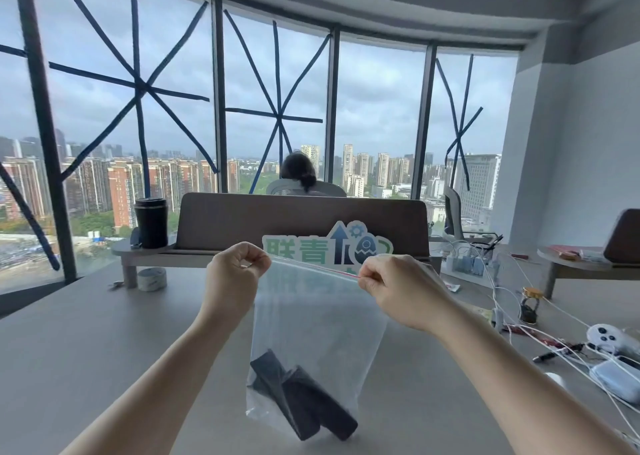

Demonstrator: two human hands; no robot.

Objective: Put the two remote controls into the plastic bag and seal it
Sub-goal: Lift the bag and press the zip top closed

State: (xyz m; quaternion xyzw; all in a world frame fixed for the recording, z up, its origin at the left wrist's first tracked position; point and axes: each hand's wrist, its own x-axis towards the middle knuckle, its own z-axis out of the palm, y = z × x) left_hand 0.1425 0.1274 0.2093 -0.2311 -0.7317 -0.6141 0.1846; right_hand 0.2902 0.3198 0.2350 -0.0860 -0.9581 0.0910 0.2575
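A clear plastic zip bag [318, 319] hangs upright above the grey table. Two black remote controls lie inside at its bottom, one remote [277, 392] to the left and the other remote [322, 406] leaning against it. My left hand [235, 267] pinches the bag's top left corner. My right hand [394, 285] pinches the top edge at the red zip strip [332, 270] near the right corner. The strip is stretched taut between both hands.
A brown desk divider [301, 219] with a green sign [329, 250] stands behind the bag. A black cup [151, 222] and tape roll [151, 279] sit at left. White cables, a white controller [609, 338] and a jar [530, 305] clutter the right. A person sits beyond the divider.
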